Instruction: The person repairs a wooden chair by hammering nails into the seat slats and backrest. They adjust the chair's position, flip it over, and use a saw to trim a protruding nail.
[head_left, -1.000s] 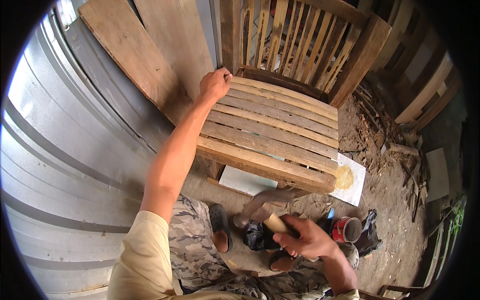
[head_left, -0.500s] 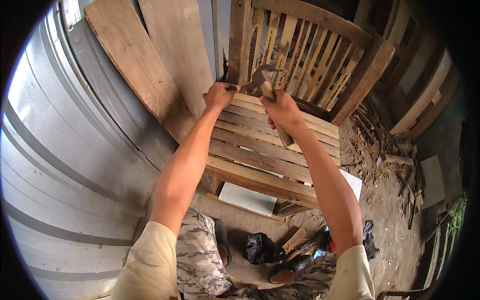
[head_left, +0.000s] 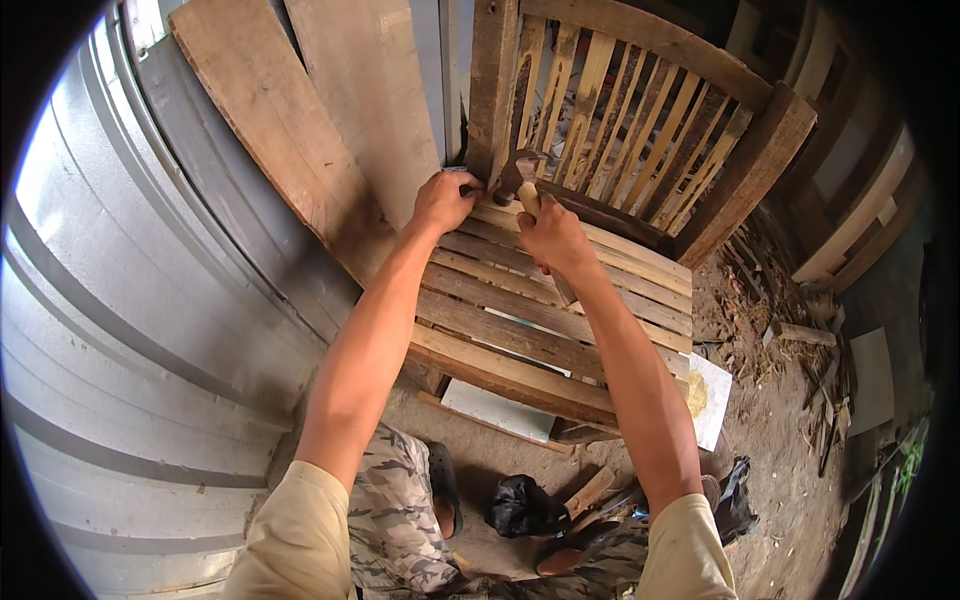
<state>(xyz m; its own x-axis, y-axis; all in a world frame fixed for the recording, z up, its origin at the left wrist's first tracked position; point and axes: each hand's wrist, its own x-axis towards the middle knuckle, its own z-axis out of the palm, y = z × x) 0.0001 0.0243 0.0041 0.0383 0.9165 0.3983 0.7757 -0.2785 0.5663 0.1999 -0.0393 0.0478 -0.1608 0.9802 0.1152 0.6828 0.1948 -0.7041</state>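
Observation:
A wooden chair or bench with a slatted seat (head_left: 520,380) and a slatted backrest (head_left: 655,38) stands before me. My left hand (head_left: 446,203) is at the seat's far left corner, beside the upright back post (head_left: 492,90). Its thumb and fingertips are pinched together; whatever lies between them is too small to tell. My right hand (head_left: 556,236) grips a claw hammer (head_left: 511,180) by its wooden handle. The hammer's dark head is just right of my left fingertips, close over the rear slat. Whether it touches the wood I cannot tell.
Wide boards (head_left: 270,120) lean at the left by a corrugated metal wall (head_left: 170,380). A black plastic bag (head_left: 525,505) and wood offcuts (head_left: 590,490) lie by my feet. Wood scraps (head_left: 800,335) litter the ground at right, and a white sheet (head_left: 712,410) lies beside the seat.
The hammer head has come down and left, closer to my left fingertips. My left hand keeps its place at the corner. The whole view has shifted slightly.

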